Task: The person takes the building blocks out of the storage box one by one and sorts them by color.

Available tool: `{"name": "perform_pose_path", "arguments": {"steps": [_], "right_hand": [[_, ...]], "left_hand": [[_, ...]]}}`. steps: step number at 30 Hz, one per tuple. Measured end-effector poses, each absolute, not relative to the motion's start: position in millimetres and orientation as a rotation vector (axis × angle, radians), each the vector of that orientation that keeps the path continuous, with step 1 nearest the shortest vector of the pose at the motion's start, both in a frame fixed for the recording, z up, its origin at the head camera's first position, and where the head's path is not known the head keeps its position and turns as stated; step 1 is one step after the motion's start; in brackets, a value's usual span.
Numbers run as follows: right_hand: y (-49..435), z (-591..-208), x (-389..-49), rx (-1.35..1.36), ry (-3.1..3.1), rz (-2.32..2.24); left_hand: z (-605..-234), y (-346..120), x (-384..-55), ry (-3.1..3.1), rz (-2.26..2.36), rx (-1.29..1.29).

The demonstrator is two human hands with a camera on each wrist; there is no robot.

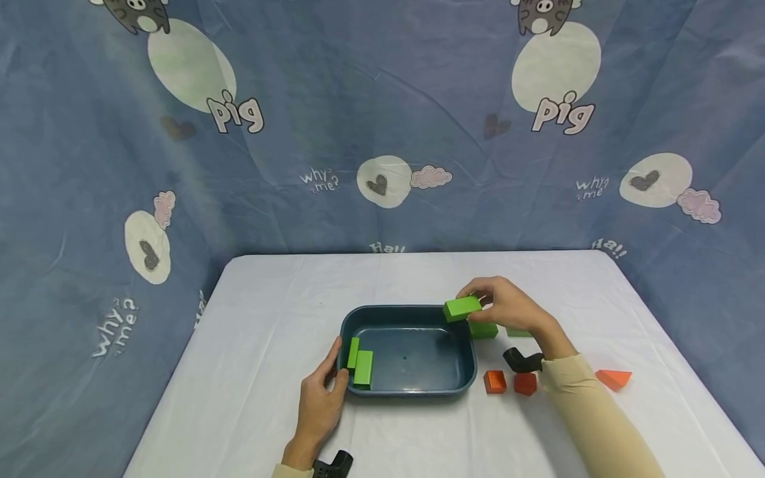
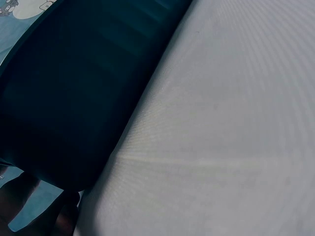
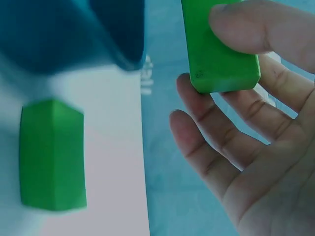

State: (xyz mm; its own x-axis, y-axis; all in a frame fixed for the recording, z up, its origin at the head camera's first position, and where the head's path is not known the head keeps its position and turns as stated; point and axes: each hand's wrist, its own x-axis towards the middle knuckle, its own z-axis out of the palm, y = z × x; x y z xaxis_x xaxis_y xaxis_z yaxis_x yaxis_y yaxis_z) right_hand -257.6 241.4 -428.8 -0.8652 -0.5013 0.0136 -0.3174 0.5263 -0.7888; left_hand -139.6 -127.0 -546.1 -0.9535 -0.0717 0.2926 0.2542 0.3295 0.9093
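Note:
My right hand [image 1: 505, 307] pinches a green rectangular block [image 1: 461, 309] between thumb and fingers, above the right back corner of a dark blue tray [image 1: 406, 392]. In the right wrist view, the thumb presses on one face of this block [image 3: 216, 69] with fingers behind it. Against the tray's left side rests my left hand [image 1: 319, 405], thumb and index finger spread along the outer wall; its fingertips [image 2: 64, 206] show at the tray's corner in the left wrist view. Inside the tray, a narrow green block [image 1: 353, 353] and a wider green block [image 1: 363, 368] lie side by side at the left.
Beside the tray's right wall lies a green block [image 1: 484, 330], with another green block [image 1: 518, 332] partly hidden by the right hand. Nearer the front are an orange-red block [image 1: 495, 382], a red block [image 1: 525, 384] and an orange triangular block [image 1: 613, 379].

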Motion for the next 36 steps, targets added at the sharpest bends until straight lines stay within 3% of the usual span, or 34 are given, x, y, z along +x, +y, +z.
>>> {"name": "perform_pose_path", "arguments": {"steps": [17,36], "right_hand": [[315,-432,-242,-0.388,2.683,-1.231],[380,-447,-224,-0.183,2.794,-1.139]], "left_hand": [[-509,-115,-129,-2.328,-1.612,-0.128],[-506,-114,-128,-2.302,-1.663,-0.108]]}}
